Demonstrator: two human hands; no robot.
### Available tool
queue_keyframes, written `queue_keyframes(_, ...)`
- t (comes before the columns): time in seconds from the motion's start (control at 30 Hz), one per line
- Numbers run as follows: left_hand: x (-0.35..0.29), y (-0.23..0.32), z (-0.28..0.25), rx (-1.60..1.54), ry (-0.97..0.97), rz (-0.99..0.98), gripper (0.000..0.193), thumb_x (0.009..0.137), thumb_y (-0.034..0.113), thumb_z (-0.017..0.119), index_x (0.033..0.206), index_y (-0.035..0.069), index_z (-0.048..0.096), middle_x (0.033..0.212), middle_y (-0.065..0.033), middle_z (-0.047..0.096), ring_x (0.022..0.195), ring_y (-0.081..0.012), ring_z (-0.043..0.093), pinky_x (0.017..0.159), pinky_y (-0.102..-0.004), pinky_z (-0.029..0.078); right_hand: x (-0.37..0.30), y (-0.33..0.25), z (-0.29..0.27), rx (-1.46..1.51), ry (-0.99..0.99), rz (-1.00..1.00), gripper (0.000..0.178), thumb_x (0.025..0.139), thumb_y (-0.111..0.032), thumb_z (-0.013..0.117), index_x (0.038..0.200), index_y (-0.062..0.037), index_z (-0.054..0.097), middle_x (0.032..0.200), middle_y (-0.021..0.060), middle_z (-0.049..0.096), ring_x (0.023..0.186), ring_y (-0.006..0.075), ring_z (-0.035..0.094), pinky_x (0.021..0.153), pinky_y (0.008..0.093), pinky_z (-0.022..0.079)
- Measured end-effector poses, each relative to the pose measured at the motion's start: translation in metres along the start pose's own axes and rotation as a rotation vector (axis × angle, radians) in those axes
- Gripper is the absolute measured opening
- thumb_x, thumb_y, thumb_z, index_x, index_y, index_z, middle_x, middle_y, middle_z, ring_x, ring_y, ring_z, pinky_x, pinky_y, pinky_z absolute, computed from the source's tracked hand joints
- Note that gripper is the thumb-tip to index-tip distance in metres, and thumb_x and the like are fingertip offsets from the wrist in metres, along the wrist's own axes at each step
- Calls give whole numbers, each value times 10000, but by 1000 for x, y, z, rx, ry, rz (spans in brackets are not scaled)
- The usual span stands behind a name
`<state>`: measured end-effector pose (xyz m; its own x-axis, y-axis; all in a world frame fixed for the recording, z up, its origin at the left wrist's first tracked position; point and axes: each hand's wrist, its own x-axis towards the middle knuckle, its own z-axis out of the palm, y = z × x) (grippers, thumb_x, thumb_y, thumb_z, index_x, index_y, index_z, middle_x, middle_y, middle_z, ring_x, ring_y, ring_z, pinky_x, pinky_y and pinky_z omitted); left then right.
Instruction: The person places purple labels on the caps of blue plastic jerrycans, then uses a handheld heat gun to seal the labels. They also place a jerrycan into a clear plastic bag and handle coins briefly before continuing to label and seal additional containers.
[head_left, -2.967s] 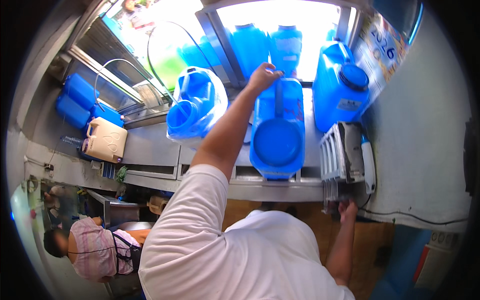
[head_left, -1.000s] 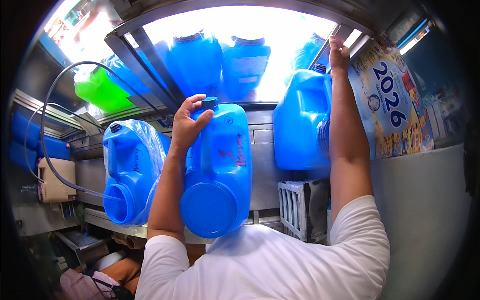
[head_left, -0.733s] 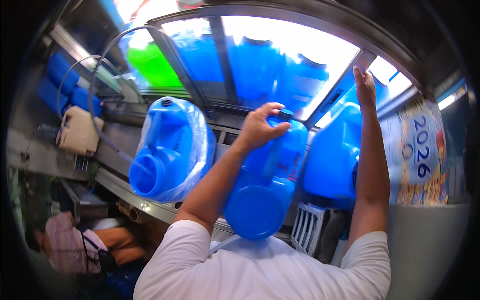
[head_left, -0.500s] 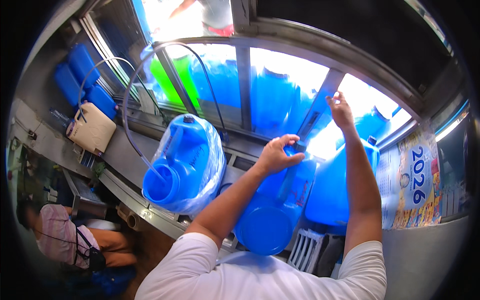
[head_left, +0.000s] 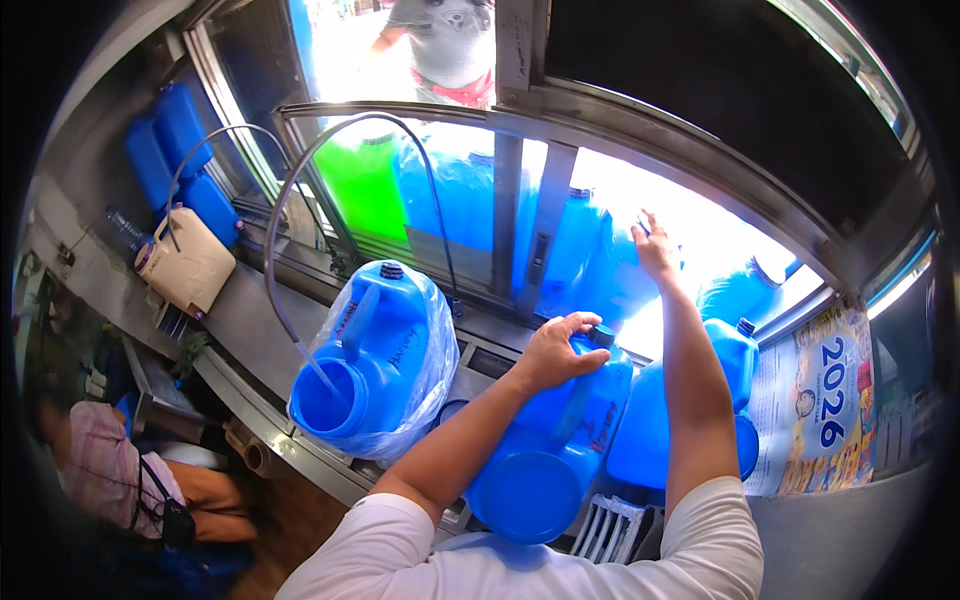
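My left hand [head_left: 565, 350] is wrapped over the top of a blue water jug [head_left: 535, 425], its thumb close to the small dark cap [head_left: 600, 336]. A wide blue lid [head_left: 527, 490] covers this jug's mouth, which faces me. Farther right, my raised right hand [head_left: 655, 250] reaches into the window opening, fingers apart and holding nothing. Beneath that forearm sits another blue jug [head_left: 640, 420], partly covered by it. To the left, a blue jug in a clear plastic bag [head_left: 395, 340] has its mouth uncovered, with a clear hose [head_left: 270, 240] running into it.
Behind the sliding window frame [head_left: 545, 220] stand several blue containers and a green one [head_left: 365, 185]. A beige jug [head_left: 190, 262] is on the metal counter [head_left: 262, 310] at left. One person [head_left: 445, 45] is outside; another [head_left: 115, 470] is at lower left. A calendar [head_left: 815, 410] hangs right.
The sliding window frame has moved left, widening the opening. My right hand has come away from the frame's edge, while my left hand stays on the jug. More of the person outside shows.
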<state>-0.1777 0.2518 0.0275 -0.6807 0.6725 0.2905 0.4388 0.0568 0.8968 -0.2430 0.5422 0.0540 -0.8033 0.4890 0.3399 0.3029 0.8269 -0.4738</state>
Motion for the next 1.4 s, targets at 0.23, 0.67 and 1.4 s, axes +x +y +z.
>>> queue_keyframes(0.23,0,1,-18,-110,-23,-133,598,716,315,843,1233,92,640,1029,-151,695,965,-206,673,859,-345,533,44,41,13,-125,-102,112,641,928,-494,561,1462,-152,469,1512,170,449,1413,349,396,1158,474,327)
queue_keyframes(0.67,-44,-8,-56,-170,57,-179,569,777,221,821,1285,107,592,1088,-92,674,987,-143,628,866,-293,514,33,51,13,-96,-149,61,734,858,-590,587,1430,-138,502,1483,166,485,1384,348,434,1135,480,352)
queue_keyframes(1.4,-127,23,-63,34,83,-211,505,844,281,763,1277,89,589,1067,-101,683,959,-159,653,824,-299,529,-215,-59,-93,-411,-296,190,780,771,-709,588,1333,-167,603,1392,179,552,1347,334,472,1074,580,363)
